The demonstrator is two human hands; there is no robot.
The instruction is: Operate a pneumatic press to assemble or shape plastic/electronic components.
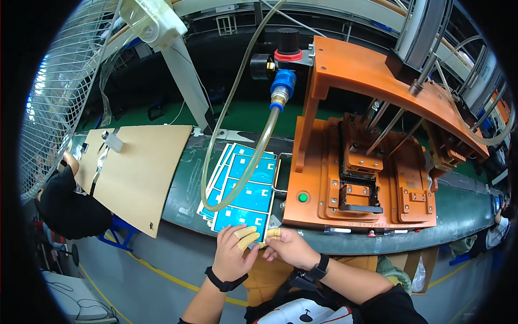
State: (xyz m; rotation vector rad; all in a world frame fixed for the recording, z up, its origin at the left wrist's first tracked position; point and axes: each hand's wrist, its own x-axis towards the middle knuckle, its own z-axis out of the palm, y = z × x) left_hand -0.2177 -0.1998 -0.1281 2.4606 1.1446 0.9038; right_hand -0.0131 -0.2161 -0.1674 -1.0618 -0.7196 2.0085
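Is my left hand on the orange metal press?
No, the left hand is at the near edge of the blue rectangular sheets, left of the orange press.

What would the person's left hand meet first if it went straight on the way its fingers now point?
Most likely the top blue sheet: the left hand has its fingers at the sheet's near edge, angled across it. Whether they touch it is hard to tell.

A grey floor (167, 251) marked with yellow lines (172, 278) lies below the dark green counter (183, 200). Behind the counter, a white post (186, 81) rises from a green floor (143, 116). To the left are a tan tabletop (143, 167), a blue metal frame (121, 238) and a fan's wire guard (59, 86).
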